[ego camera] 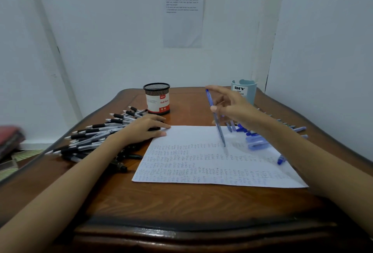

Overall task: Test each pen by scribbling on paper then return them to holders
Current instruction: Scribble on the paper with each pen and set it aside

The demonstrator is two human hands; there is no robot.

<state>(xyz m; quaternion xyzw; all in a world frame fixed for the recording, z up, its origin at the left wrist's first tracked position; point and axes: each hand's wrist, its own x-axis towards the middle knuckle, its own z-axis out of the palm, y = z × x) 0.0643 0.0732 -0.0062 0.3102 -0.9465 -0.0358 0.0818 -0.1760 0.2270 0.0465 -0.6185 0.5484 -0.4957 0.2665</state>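
My right hand [232, 107] pinches a blue pen [217, 123] between thumb and fingers, the forefinger stretched out above it. The pen stands steeply, its tip down at the upper part of the paper [201, 162]. My left hand [145, 127] lies flat, fingers straight, on the paper's far left corner. Left of the paper sprawl the black pens [96, 137]; on and off its right edge lie the blue pens [254, 137]. Beyond the paper on the counter [181, 202] stand the mesh holder [157, 98] and the pale blue holder [245, 89].
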